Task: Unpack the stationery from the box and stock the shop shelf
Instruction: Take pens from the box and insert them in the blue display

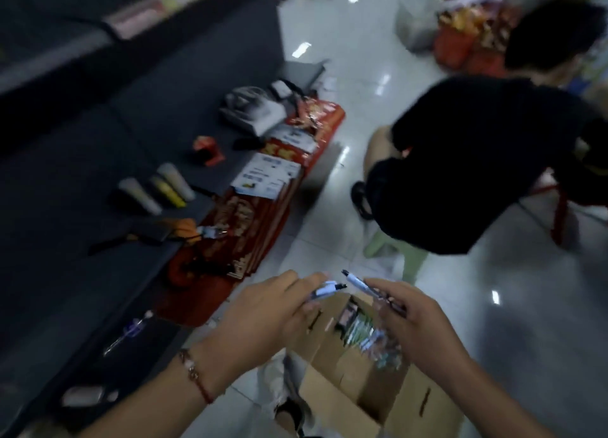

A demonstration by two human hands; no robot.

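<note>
Two hands meet over an open cardboard box (332, 368) that sits on the pale, glossy tiled floor (513, 306), where ceiling lights show as bright patches. Seen from the head camera, the left hand (263, 309) curls its fingers around a white pen with a dark tip (325, 289), and the right hand (424, 322) pinches a second white pen (358, 283) that slants up to the left; their tips are near each other. Blurred packets (362, 332) lie inside the box. A red cord bracelet (197, 375) circles the left wrist. To the left runs a low dark shelf (82, 174) bearing pale tubes (171, 187), red packs (256, 220) with white cards (266, 174) on top, and a blurred loose pen (131, 329) near its front edge. Across the aisle a person in black (477, 161) bends forward beside a red stool (559, 207), with orange goods (460, 39) heaped behind.
</note>
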